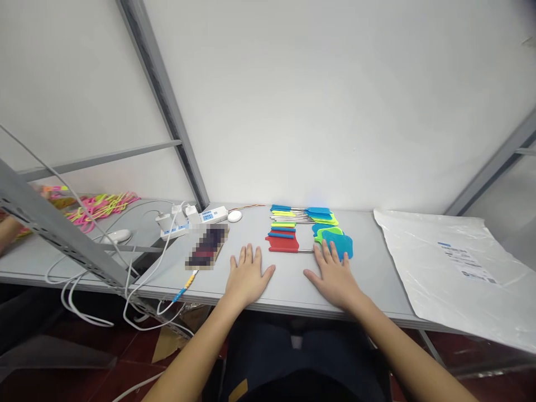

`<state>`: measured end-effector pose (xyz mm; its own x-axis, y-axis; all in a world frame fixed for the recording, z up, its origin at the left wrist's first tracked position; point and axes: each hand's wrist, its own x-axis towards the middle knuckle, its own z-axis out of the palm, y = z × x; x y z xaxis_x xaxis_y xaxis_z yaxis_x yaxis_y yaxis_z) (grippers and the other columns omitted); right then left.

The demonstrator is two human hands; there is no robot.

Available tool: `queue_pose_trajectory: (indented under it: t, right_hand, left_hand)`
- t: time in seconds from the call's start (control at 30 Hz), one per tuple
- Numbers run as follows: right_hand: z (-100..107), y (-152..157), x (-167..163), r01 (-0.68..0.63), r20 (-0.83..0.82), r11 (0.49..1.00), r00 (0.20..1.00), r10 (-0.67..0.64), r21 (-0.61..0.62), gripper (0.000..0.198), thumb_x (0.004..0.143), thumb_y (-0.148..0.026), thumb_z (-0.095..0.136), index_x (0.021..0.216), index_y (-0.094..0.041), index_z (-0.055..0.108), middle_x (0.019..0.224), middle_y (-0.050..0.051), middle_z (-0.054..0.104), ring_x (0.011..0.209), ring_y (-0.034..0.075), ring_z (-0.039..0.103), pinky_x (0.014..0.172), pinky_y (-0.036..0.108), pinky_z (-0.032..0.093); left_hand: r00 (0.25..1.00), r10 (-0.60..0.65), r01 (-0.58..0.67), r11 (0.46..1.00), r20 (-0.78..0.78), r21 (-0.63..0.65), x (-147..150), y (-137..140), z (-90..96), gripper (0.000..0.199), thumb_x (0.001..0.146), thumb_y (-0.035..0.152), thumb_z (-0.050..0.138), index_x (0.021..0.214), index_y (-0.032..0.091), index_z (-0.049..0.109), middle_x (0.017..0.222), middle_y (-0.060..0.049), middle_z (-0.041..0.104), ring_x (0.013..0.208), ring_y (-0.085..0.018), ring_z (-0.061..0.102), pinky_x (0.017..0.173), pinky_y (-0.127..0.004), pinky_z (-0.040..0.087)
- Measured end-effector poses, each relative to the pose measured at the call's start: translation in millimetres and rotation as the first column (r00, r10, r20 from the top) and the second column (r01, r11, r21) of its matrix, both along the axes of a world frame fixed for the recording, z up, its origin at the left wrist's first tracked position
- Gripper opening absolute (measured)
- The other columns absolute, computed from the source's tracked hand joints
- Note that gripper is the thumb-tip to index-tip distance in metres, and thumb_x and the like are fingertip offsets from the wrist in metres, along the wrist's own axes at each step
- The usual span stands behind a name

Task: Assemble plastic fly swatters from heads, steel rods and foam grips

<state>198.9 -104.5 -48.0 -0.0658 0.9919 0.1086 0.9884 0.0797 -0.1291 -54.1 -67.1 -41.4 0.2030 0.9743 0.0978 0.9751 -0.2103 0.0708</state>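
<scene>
My left hand (248, 279) lies flat on the grey shelf top with its fingers spread, holding nothing. To its right, my right hand (338, 280) also rests palm down with fingers apart, the fingertips at the lower edge of a blue fly swatter (340, 244). A red fly swatter (283, 243) lies just beyond and between the hands, its metal rod pointing right. Behind these is a row of several blue and yellow-green fly swatters (302, 214) with thin metal rods, stacked partly over one another. Whether the right fingertips touch the blue one I cannot tell.
A pixelated phone-like slab (208, 245) with a cable lies left of my hands. Beyond it are power strips (214, 214) with plugs and a white round disc (235, 216). A white plastic mailer (456, 262) overhangs the right front edge. A metal post (167, 106) stands left.
</scene>
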Motion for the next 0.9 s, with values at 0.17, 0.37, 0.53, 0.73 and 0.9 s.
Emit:
queue_pose_trajectory:
  t: [0.17, 0.37, 0.53, 0.73, 0.9]
  right_hand:
    - [0.1, 4.8, -0.6, -0.007, -0.004, 1.0, 1.0, 0.007, -0.024, 0.076, 0.089, -0.068, 0.013, 0.151, -0.025, 0.005, 0.157, 0.002, -0.003, 0.143, 0.025, -0.013, 0.11, 0.06, 0.0]
    - [-0.7, 1.6, 0.3, 0.035, -0.007, 0.997, 0.999, -0.036, -0.071, 0.083, 0.088, -0.068, 0.012, 0.15, -0.012, 0.004, 0.157, 0.005, -0.002, 0.143, 0.025, -0.009, 0.112, 0.057, 0.001]
    - [-1.6, 0.7, -1.5, 0.062, 0.03, 0.998, 0.998, -0.062, -0.023, 0.081, 0.089, -0.065, 0.017, 0.15, -0.012, 0.007, 0.157, 0.006, -0.003, 0.143, 0.027, -0.009, 0.111, 0.058, 0.0]
    - [-5.6, -1.4, 29.3, 0.186, 0.053, 0.982, 0.981, -0.187, 0.017, 0.083, 0.089, -0.065, 0.017, 0.15, -0.008, 0.012, 0.157, 0.011, 0.003, 0.143, 0.029, -0.007, 0.11, 0.061, 0.003]
    - [-7.2, -3.5, 55.5, 0.221, -0.009, 0.974, 0.975, -0.221, -0.046, 0.081, 0.089, -0.067, 0.015, 0.151, -0.016, 0.011, 0.157, 0.008, 0.009, 0.144, 0.027, 0.005, 0.111, 0.058, 0.014]
  left_hand:
    - [0.999, 0.033, -0.032, 0.999, 0.011, -0.038, 8.4, 8.1, 3.8, 0.086, 0.084, 0.071, 0.013, 0.149, 0.014, 0.02, 0.155, -0.017, 0.011, 0.143, -0.035, 0.007, 0.109, -0.06, 0.009]
    - [0.997, 0.048, -0.045, 0.997, 0.06, -0.056, 17.9, 20.5, 8.0, 0.096, 0.078, 0.078, 0.018, 0.149, 0.014, 0.019, 0.155, -0.018, 0.009, 0.142, -0.038, 0.003, 0.107, -0.065, 0.006]
    - [0.998, 0.03, -0.027, 0.998, 0.06, -0.056, 15.3, 21.3, 6.7, 0.093, 0.079, 0.076, 0.021, 0.149, 0.015, 0.019, 0.156, -0.017, 0.009, 0.142, -0.038, 0.004, 0.107, -0.065, 0.006]
    - [0.999, 0.021, -0.019, 0.998, 0.039, -0.054, 13.7, 18.6, 8.2, 0.09, 0.081, 0.075, 0.019, 0.149, 0.016, 0.02, 0.156, -0.016, 0.011, 0.143, -0.037, 0.005, 0.107, -0.064, 0.008]
    - [0.999, 0.004, -0.002, 0.998, 0.035, -0.057, 12.2, 19.3, 7.1, 0.089, 0.082, 0.074, 0.017, 0.149, 0.016, 0.019, 0.156, -0.016, 0.009, 0.143, -0.038, 0.005, 0.107, -0.064, 0.008]
